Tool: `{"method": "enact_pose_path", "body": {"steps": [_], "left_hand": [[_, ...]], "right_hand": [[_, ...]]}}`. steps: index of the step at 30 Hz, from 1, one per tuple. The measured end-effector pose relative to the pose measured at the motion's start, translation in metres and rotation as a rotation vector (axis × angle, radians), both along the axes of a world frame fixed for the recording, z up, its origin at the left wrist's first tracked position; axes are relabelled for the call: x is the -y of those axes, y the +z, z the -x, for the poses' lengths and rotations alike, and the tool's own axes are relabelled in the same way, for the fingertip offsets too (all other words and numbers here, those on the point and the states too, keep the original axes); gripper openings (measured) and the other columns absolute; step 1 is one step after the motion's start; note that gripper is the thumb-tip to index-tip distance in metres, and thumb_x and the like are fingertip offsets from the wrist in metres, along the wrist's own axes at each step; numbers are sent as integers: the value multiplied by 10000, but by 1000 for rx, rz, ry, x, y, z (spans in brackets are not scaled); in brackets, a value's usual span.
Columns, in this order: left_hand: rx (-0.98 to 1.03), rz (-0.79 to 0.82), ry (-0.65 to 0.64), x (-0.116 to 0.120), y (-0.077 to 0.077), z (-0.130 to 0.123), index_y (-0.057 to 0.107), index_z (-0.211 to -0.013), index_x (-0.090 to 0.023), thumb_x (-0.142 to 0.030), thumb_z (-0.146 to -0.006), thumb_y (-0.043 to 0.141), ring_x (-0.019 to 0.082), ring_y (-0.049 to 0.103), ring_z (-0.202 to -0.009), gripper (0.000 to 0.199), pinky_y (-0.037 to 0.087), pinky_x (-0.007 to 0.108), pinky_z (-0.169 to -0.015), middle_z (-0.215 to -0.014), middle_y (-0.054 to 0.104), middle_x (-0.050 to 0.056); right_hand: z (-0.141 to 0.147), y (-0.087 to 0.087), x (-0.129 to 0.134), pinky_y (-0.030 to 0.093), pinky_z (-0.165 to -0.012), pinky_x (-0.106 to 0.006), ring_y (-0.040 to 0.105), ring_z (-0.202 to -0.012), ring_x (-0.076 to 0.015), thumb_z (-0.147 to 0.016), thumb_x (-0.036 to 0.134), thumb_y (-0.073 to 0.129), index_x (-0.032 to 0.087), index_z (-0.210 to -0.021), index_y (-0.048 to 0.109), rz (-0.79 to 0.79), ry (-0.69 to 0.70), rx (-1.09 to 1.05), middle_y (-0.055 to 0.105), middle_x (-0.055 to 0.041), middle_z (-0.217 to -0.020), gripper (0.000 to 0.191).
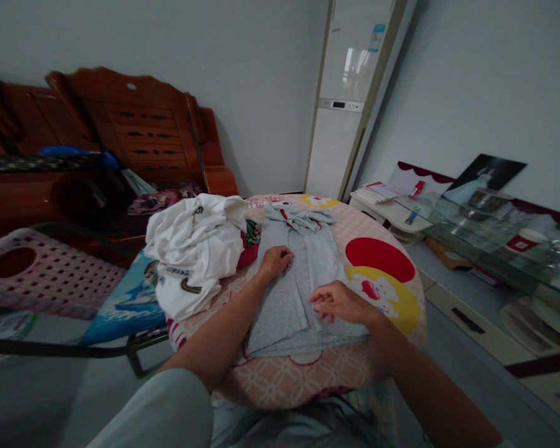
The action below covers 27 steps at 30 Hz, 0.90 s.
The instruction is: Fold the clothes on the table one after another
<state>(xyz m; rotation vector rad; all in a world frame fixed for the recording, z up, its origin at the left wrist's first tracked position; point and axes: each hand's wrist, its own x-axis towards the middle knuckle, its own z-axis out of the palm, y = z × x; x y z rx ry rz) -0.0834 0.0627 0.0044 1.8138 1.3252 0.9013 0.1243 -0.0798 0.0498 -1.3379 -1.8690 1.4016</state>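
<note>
A light grey garment [284, 311] lies spread on a round table with its lower edge toward me; its top end is bunched and shows red trim. My left hand [277, 261] rests over its left half, fingers curled in, with no cloth lifted in them. Just above its right half is my right hand [338, 302], fingers loosely bent and apart, holding nothing. To the left of the grey garment sits a crumpled heap of white clothing [196, 242] with dark markings. Dark green and red cloth [251, 239] peeks out between the two.
A pink patterned cloth [280, 379] covers the round table. At left stand a woven pink chair [60, 274] with a blue cushion [126, 305] and a carved wooden sofa [135, 130]. A glass-topped cabinet [476, 233] is on the right, a tall air conditioner [340, 81] behind.
</note>
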Motion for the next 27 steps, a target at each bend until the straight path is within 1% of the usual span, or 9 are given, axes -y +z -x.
{"method": "enact_pose_path", "body": {"steps": [1, 4, 7, 10, 14, 18, 20, 23, 27], "left_hand": [[-6, -6, -6, 0, 0, 0, 653, -758, -152, -225, -801, 540, 100, 561, -508, 142, 399, 192, -525, -558, 600, -20], [-28, -29, -13, 1, 2, 0, 659, -758, -151, -238, -806, 552, 100, 555, -505, 145, 394, 197, -529, -555, 597, -21], [-39, -21, -12, 1, 2, 0, 659, -747, -155, -244, -811, 551, 99, 547, -499, 154, 393, 200, -532, -550, 596, -22], [-28, -1, -15, 0, 1, 1, 667, -758, -155, -223, -802, 542, 102, 560, -510, 149, 402, 198, -541, -557, 604, -24], [-35, -2, -19, 0, -1, 2, 685, -793, -154, -217, -797, 541, 106, 567, -515, 157, 412, 203, -558, -557, 611, -29], [-56, -18, -22, 1, -1, 2, 689, -788, -155, -246, -816, 542, 107, 557, -506, 174, 406, 207, -567, -542, 605, -33], [-58, -9, -35, 2, 0, 2, 686, -783, -157, -248, -821, 538, 104, 552, -498, 178, 403, 206, -566, -538, 599, -37], [-61, 10, -49, 3, 2, 1, 680, -779, -162, -240, -821, 535, 98, 546, -484, 170, 400, 202, -559, -537, 591, -44], [-82, 3, -70, 2, 3, 0, 682, -777, -167, -226, -829, 532, 98, 547, -480, 169, 393, 204, -554, -529, 586, -44]], "right_hand": [[-3, 0, -5, 486, -487, -222, 619, -550, -127, -756, 260, 606, 129, -980, 700, -24, -66, -41, 688, -23, -696, 276], [-16, 2, -26, 526, -529, -251, 672, -619, -157, -777, 291, 593, 122, -958, 711, -199, -286, -81, 725, -68, -769, 273], [-25, 4, -52, 574, -680, -312, 719, -788, -204, -811, 292, 585, 126, -1025, 726, -372, -367, -21, 760, -107, -897, 305], [-26, 5, -82, 561, -859, -363, 714, -971, -231, -855, 274, 565, 143, -1111, 726, -507, -356, 101, 757, -121, -1062, 330], [-19, 2, -128, 503, -995, -375, 670, -1122, -236, -874, 175, 505, 137, -1191, 707, -583, -304, 317, 711, -130, -1214, 378], [-10, -15, -164, 422, -1096, -371, 575, -1273, -226, -918, 180, 460, 152, -1292, 653, -690, -176, 492, 633, -125, -1349, 421], [-6, -29, -172, 373, -1137, -396, 507, -1344, -246, -945, 223, 465, 122, -1343, 608, -727, -132, 608, 561, -159, -1425, 435], [-3, -53, -173, 322, -1159, -478, 416, -1411, -290, -979, 292, 459, 106, -1419, 523, -762, -134, 765, 459, -197, -1503, 482], [-6, -68, -169, 308, -1153, -510, 374, -1431, -306, -1010, 334, 404, 120, -1462, 464, -800, -119, 785, 416, -193, -1535, 504]]}}
